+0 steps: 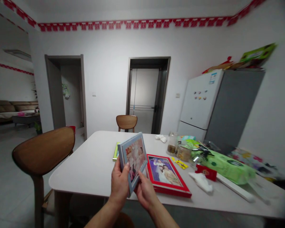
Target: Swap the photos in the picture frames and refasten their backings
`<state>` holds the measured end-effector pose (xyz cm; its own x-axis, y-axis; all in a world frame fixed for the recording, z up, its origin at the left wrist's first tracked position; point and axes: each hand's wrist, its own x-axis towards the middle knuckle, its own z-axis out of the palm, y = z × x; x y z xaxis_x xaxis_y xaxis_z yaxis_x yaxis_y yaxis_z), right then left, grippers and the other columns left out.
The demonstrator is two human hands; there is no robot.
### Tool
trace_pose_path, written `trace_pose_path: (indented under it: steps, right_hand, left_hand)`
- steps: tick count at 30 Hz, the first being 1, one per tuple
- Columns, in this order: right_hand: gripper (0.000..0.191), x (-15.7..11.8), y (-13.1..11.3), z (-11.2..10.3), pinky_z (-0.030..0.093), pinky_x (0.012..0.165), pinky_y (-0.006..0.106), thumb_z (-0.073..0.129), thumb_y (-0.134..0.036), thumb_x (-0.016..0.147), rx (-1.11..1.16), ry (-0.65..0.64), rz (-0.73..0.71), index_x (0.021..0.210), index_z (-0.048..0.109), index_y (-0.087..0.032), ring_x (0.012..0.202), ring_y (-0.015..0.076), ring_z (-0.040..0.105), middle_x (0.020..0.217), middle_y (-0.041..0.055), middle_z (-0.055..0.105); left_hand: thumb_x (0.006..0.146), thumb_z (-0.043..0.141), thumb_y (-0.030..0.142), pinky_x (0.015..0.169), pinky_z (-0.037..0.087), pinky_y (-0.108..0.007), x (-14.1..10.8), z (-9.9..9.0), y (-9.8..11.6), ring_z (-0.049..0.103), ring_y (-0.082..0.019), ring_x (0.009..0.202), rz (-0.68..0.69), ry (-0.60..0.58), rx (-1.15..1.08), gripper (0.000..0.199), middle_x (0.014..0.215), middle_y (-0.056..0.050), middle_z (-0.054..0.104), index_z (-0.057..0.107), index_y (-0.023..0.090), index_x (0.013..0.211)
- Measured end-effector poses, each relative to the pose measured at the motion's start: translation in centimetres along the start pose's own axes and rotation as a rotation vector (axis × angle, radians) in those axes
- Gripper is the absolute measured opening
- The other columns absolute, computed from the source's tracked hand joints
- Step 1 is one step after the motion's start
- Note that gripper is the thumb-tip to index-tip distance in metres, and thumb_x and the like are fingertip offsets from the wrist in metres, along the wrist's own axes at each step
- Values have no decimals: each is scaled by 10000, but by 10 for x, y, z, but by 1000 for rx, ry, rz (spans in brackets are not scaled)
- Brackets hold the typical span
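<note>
A light blue picture frame (pixel 144 148) with a photo in it is held up, tilted, above the near edge of the white table. My left hand (pixel 119 179) grips its left side, thumb over the front edge. Around the lower right corner of that frame my right hand (pixel 144 191) is closed. A red picture frame (pixel 167 172) with a photo of two people lies on the table just right of my hands. Partly hidden behind the blue frame is a green-edged frame (pixel 115 152), lying on the tabletop.
The white table (pixel 85 171) carries clutter on the right: glass jars (pixel 172 144), a crumpled tissue (pixel 201 182), a red packet (pixel 206 172) and a green tissue pack (pixel 232 167). Wooden chairs stand at the left (pixel 44 152) and far side (pixel 126 122). A fridge (pixel 199 98) stands behind.
</note>
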<state>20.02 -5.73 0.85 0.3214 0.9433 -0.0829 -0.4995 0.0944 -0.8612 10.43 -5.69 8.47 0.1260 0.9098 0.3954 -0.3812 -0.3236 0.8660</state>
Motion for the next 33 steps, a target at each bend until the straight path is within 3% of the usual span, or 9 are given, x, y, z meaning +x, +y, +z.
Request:
trace_pose_path:
  steps: [3,5,9,14,19,22,25,28,33]
  right_hand:
    - [290,14,-38,-34,480,586,278,478,-379,697,-214,144,-192,900,533,-179,687,174,614,753,42,658]
    - [290,27,-70,-69,475,562,260,396,-357,745,-626,276,-208,914,541,-170,652,158,617,727,37,662]
    - [251,49,-116,-134,456,548,244,407,-278,724,-855,406,-177,812,592,-133,635,168,618,686,56,667]
    - [198,64,-120,-174,422,582,256,495,-279,655,-1158,525,-138,694,644,-155,720,215,609,680,70,670]
    - [234,72,-112,-188,405,657,290,515,-258,632,-1403,563,-115,775,662,-147,839,263,586,836,115,662]
    - [286,70,-116,-186,408,692,298,498,-233,643,-1503,557,-113,862,648,-126,857,262,582,897,133,649]
    - [387,67,-117,-167,379,787,338,435,-220,695,-1590,546,-194,1020,571,-62,950,275,537,1027,181,589]
    - [414,68,-101,-123,318,884,302,363,-234,751,-1654,410,-363,1106,504,-75,1045,225,473,1130,145,532]
    - [376,92,-34,-32,302,888,194,395,-241,745,-1709,4,-512,1091,522,-166,1036,143,469,1118,46,554]
  left_hand:
    - [704,544,265,885,380,-273,2,19,-10,494,-183,1030,48,-9,-17,491,1131,-46,533,391,171,1161]
    - [702,547,225,865,396,-272,8,29,-23,513,-184,1002,-25,-66,10,522,1124,-61,537,370,147,1186]
    - [725,491,150,811,423,-247,15,50,-69,546,-170,946,-179,-251,210,505,1099,-84,561,350,102,1208]
    - [748,478,206,847,374,-230,8,66,-116,512,-171,1002,-160,-311,598,440,1128,-50,549,408,144,1177]
    - [730,483,217,819,384,-239,-2,65,-121,535,-186,962,-188,-346,711,436,1073,-68,582,429,128,1153]
    - [724,492,220,832,374,-226,-1,59,-116,524,-177,985,-182,-363,752,452,1086,-69,575,424,130,1162]
    - [740,479,243,887,333,-231,7,45,-111,462,-180,1072,-184,-348,795,480,1178,-103,504,398,94,1189]
    - [744,475,249,923,296,-241,21,22,-109,423,-190,1111,-189,-310,852,495,1217,-128,460,390,64,1195]
    - [726,469,210,954,256,-272,41,-21,-115,390,-205,1134,-180,-255,961,518,1241,-140,429,368,45,1206]
